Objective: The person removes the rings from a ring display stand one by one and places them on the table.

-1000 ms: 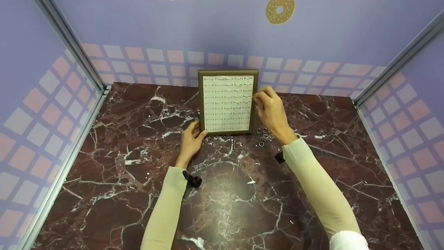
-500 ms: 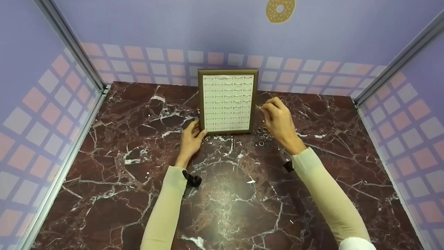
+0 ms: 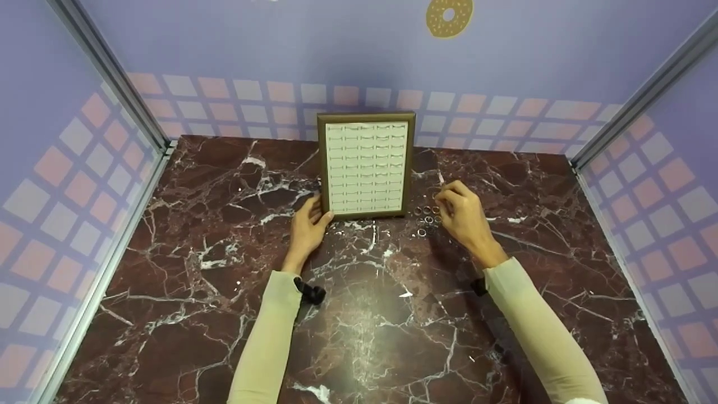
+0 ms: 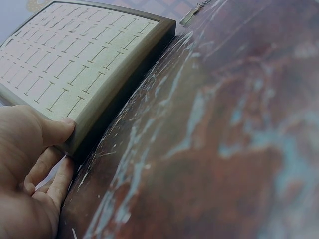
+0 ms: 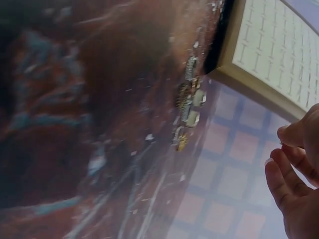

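Observation:
A ring display board [image 3: 367, 168] with a brown frame and a pale slotted face stands upright at the back of the table. Some slots toward its upper right hold rings. My left hand [image 3: 308, 233] grips its lower left corner, thumb [image 4: 59, 130] on the front of the frame and fingers at the side and underneath. To the right of the board, my right hand [image 3: 464, 216] is over the table beside several loose rings [image 3: 422, 232]. Its thumb and forefinger pinch a small glinting ring [image 5: 281, 143], mostly hidden by the fingertips.
Gold and silver rings [image 5: 187, 102] lie clustered on the dark red marbled table [image 3: 359, 314], just off the board's lower right corner. A purple wall with pink and white squares [image 3: 280, 92] rises behind the board, and side panels stand left and right.
My right hand has moved from the board's right edge down and to the right, near the loose rings, with a small ring between its fingertips. The left hand stays at the board's corner.

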Available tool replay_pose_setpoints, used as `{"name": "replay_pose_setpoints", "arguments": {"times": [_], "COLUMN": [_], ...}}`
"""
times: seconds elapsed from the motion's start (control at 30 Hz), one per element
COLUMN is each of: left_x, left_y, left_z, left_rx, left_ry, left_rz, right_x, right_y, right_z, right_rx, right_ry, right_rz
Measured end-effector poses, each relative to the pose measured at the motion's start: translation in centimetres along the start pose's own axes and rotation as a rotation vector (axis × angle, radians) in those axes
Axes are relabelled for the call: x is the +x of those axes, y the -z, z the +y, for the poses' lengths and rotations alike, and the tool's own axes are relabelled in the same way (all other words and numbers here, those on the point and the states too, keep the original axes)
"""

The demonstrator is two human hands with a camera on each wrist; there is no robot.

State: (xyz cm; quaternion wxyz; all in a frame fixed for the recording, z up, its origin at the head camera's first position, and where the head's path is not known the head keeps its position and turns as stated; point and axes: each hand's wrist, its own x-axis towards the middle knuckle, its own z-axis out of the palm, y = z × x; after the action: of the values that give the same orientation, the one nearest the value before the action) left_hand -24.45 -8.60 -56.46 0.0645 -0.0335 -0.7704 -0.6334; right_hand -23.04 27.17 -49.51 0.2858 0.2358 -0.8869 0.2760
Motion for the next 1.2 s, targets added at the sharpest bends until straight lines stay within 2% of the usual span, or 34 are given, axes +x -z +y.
{"name": "replay_pose_setpoints", "arguments": {"times": [0.5,1.03,1.2], "left_x": [0.1,-0.1,-0.1], "left_y": [-0.1,-0.1,-0.1], "left_z": [0.1,0.2,0.2], "left_rx": [-0.018,-0.012,-0.008], "left_ry": [-0.009,-0.002,-0.005], "left_rz": [0.008,-0.001,0.006], "right_x": [-2.9,-3.6,-3.8], "right_y": [0.7,0.4,0.3], "right_z": [2.5,2.9,2.8], "right_rx": [0.023,-0.004,-0.044], "right_ry": [-0.046,-0.039,-0.046], "right_rz": [-0.099,-0.265,-0.323]}}
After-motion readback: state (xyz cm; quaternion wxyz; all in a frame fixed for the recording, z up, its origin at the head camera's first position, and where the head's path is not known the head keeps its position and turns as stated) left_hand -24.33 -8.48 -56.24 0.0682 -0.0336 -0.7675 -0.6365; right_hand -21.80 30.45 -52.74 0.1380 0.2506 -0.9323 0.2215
